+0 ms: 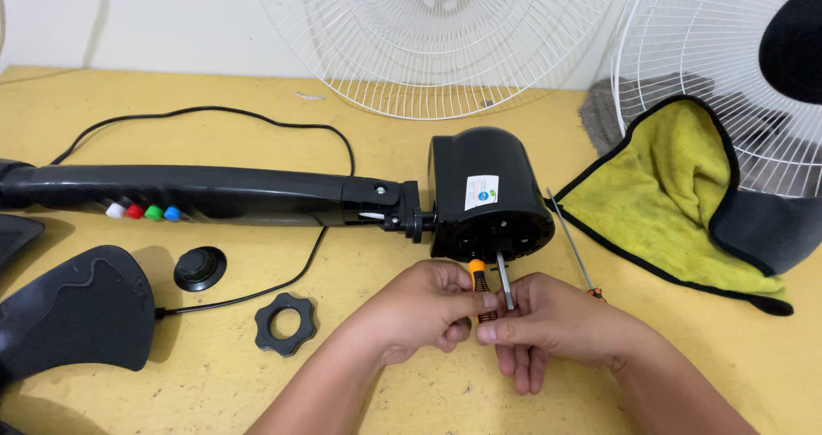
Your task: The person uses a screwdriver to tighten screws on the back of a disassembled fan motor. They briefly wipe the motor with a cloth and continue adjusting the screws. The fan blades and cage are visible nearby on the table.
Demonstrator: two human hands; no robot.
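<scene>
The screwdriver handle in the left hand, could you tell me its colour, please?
Orange with black, best seen in the head view: the screwdriver handle pokes out above the left hand.

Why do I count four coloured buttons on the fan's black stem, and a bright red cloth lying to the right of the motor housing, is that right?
Not quite. The head view shows four coloured buttons on the black stem, but the cloth to the right of the motor housing is yellow with a black edge, not red.
</scene>
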